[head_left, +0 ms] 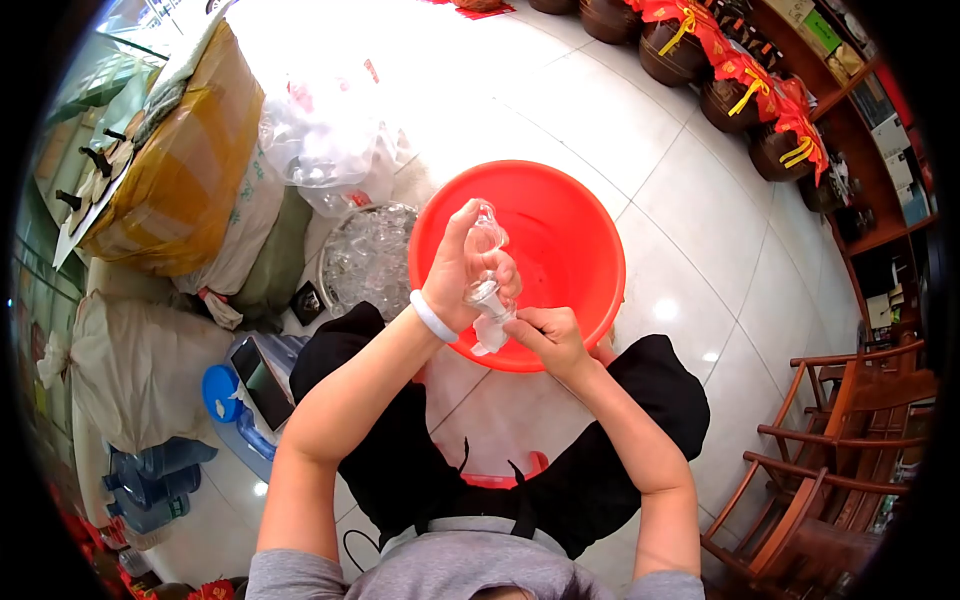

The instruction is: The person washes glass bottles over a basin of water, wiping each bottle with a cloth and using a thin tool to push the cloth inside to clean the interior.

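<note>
My left hand (462, 275) is wrapped around a small clear glass vessel (487, 236), held tilted over the near rim of a red plastic basin (575, 215). The vessel has a rounded end pointing away from me and a narrower end towards me; its exact kind is hard to make out. Close beside it, my right hand (552, 340) pinches a crumpled whitish, tissue-like piece (491, 332) at the vessel's near end. A metal bowl (322, 275) heaped with clear glass pieces (370, 255) stands just left of the basin.
Clear plastic bags (325, 140) lie beyond the bowl. A taped carton (185, 150), sacks (145, 365), a phone (262, 383) and water bottles (150, 490) line the left. Dark jars with red cloths (735, 90) stand far right, wooden chairs (840, 420) near right.
</note>
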Tool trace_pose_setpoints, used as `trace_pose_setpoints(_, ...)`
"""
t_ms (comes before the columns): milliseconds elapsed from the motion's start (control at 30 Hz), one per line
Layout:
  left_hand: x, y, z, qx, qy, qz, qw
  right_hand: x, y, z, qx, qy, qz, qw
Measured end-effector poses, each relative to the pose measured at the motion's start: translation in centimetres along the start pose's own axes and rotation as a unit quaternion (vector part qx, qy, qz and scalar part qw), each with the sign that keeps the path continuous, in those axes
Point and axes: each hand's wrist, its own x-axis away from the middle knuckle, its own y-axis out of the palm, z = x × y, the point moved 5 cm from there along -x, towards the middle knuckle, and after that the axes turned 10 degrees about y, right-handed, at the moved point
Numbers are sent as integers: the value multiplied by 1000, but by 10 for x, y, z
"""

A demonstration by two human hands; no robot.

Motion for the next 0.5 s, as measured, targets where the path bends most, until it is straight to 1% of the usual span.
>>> trace_pose_setpoints(67,3,-2,-3,-22,-37,-36,998,0,1,-8,107,-47,-8,993)
trace_pose_setpoints(100,2,-5,-5,-22,-38,-34,998,0,1,-11,106,-46,-9,993)
trace_pose_setpoints(167,-3,-18,-9,-29,-19,39,999,0,3,-16,287,-68,18,955)
trace_pose_setpoints(200,-4,-18,-11,-32,-20,40,998,2,5,-15,284,-68,20,956)
trace_pose_setpoints(267,-6,-19,-7,-58,31,82,994,2,8,-11,290,-19,51,956)
trace_pose_setpoints(300,-6,-19,-7,-62,28,82,994,3,9,-15,286,-17,54,957)
trace_pose_setpoints(333,-5,-18,-6,-51,27,85,995,2,7,-16,153,40,39,987)
trace_pose_setpoints(367,-4,-15,-5,-39,26,89,995,3,6,-14,18,96,23,995)
trace_pose_setpoints(400,-4,-11,-3,-42,24,88,995,4,5,-13,17,96,25,995)
trace_pose_setpoints(433,-3,-5,0,3,31,91,995,5,6,-4,-85,174,8,981)
trace_pose_setpoints(467,-3,-1,2,49,37,93,994,8,8,5,-186,248,-9,951)
trace_pose_setpoints(500,-6,-1,3,66,55,89,992,8,9,6,-186,248,-8,951)
